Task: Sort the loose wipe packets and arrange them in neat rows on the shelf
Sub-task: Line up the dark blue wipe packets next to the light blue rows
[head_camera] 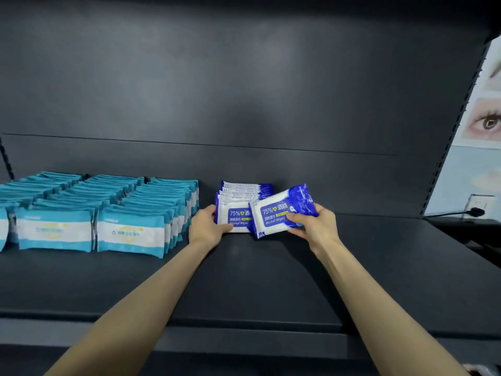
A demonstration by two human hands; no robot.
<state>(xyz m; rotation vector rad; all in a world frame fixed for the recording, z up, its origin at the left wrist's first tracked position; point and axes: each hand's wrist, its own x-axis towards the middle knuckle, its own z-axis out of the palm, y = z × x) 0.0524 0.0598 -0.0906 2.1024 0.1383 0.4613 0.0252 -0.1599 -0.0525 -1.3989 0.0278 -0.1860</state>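
Wipe packets (235, 217) in rows, dark shelf (244, 280), eye poster (485, 123)

Two hands: left hand (208, 226), right hand (311, 226). One shelf (244, 280). Three rows of teal packets (130, 234) in view, the leftmost cut by the frame edge; too tightly packed to count singly, well over a dozen per row. One blue row (238, 196) of upright alcohol-wipe packets, roughly eight, exact number unclear. One loose blue packet (279, 213) more, held apart. One wall socket (478, 203), one plug (474, 212). One poster (485, 120).
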